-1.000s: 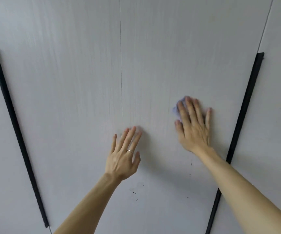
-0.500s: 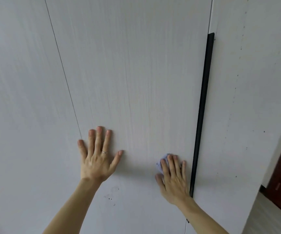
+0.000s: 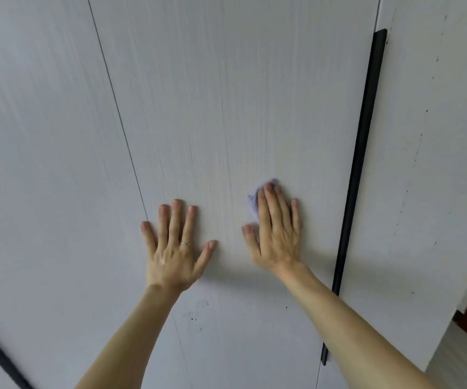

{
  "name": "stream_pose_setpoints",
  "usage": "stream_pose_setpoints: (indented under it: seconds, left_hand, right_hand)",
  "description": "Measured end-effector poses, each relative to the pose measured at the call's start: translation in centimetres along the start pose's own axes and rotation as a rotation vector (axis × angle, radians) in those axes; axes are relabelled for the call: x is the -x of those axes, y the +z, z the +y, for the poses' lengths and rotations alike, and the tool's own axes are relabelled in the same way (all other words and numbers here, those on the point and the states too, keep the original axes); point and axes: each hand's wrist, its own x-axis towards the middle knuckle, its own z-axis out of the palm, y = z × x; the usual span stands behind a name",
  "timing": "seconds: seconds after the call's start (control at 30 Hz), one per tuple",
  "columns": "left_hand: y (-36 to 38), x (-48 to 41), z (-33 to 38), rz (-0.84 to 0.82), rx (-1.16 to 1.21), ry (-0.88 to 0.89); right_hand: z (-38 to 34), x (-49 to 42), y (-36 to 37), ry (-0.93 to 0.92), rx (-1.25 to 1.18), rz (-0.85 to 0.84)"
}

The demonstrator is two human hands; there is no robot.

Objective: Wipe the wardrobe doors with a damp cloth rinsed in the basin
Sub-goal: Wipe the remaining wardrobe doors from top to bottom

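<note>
The right hand (image 3: 275, 234), fingers straight, presses a small lilac cloth (image 3: 253, 204) on the pale grey wood-grain wardrobe door (image 3: 226, 94) near its right edge; the left hand (image 3: 174, 248) lies flat, spread. The cloth may slip, missing dark specks (image 3: 195, 318) below.

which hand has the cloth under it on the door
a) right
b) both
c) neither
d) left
a: the purple cloth peeks out from under the straight fingers of the right hand, while the left hand lies bare and flat on the door.
</note>
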Motion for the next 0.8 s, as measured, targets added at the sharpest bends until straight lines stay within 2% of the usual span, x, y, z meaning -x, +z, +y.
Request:
stream_pose_setpoints:
  seconds: [0.13, 0.23, 0.4, 0.5, 0.67, 0.73, 0.8]
  left_hand:
    - [-0.4, 0.0, 0.0, -0.027, -0.004, -0.001]
    - [-0.5, 0.2, 0.0, -0.049, -0.007, -0.007]
    - [-0.1, 0.1, -0.2, -0.031, -0.029, -0.001]
    - [-0.1, 0.0, -0.2, -0.024, -0.022, 0.001]
    - [-0.5, 0.1, -0.2, -0.051, -0.005, -0.002]
    - [-0.5, 0.2, -0.3, -0.060, -0.001, -0.007]
    - [-0.6, 0.2, -0.3, -0.060, -0.005, -0.010]
  right_hand:
    - [1.0, 8.1, 0.4, -0.185, 0.062, -0.167]
    - [1.8, 5.4, -0.5, -0.207, 0.035, -0.169]
    - [0.0, -13.1, -3.4, 0.216, -0.012, 0.116]
    - [-1.2, -17.4, -4.0, 0.289, 0.070, 0.184]
    - [-0.9, -7.7, -2.5, -0.034, 0.074, -0.032]
    - [-1.0, -3.9, -2.4, -0.075, 0.045, -0.088]
    - [-1.0, -3.3, -2.6, -0.063, 0.003, -0.055]
